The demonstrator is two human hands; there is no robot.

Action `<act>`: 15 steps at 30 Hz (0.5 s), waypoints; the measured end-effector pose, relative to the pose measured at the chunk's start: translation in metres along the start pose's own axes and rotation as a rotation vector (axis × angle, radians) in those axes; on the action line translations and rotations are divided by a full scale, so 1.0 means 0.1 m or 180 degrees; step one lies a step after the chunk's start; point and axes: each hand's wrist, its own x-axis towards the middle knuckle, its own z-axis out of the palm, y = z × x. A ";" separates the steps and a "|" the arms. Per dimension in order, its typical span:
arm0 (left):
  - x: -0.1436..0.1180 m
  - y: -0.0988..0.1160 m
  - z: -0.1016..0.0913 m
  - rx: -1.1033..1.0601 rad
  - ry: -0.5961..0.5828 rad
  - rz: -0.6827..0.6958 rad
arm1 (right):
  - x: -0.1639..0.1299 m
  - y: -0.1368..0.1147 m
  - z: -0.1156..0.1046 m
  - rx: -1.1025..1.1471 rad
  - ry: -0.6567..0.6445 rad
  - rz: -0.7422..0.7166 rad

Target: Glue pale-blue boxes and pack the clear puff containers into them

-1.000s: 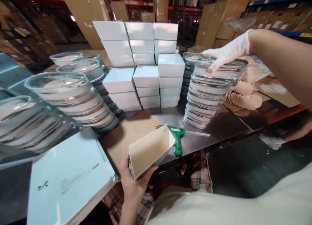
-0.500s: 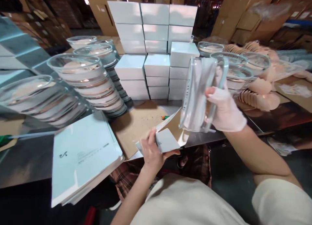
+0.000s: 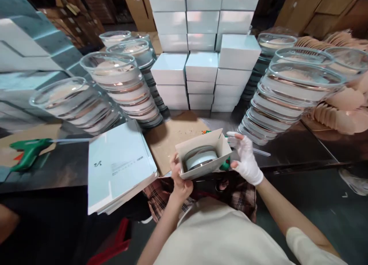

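1. My left hand grips the near-left corner of the open carton, held above the near edge of the worktop.
2. A clear round container sits inside the carton.
3. My gloved right hand rests against the carton's right side, fingers spread, holding nothing.
4. Flat cartons lie to the left; stacked clear containers stand to the right.

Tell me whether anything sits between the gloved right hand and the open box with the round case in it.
Nothing visible does. The right hand is open beside the box, which the left hand grips; the round case lies inside.
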 end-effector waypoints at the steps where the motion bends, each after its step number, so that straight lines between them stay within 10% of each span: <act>1: 0.01 0.00 -0.03 -0.0035 -0.0039 0.0131 | -0.01 0.05 0.10 0.0238 -0.0204 0.0037; 4: 0.05 0.06 -0.05 -0.0144 -0.0078 0.0234 | -0.02 0.03 0.45 0.0547 -0.0233 0.0306; 8: 0.11 0.14 -0.01 -0.0349 0.0405 0.0282 | 0.02 -0.16 0.74 0.1034 0.0913 0.1140; 11: 0.14 0.11 -0.08 0.0002 0.0315 0.0590 | 0.01 -0.20 0.61 0.0897 0.0992 0.1409; 15: 0.13 0.02 -0.21 0.0500 0.0069 0.0784 | -0.03 -0.06 0.20 -0.1241 0.0365 0.2251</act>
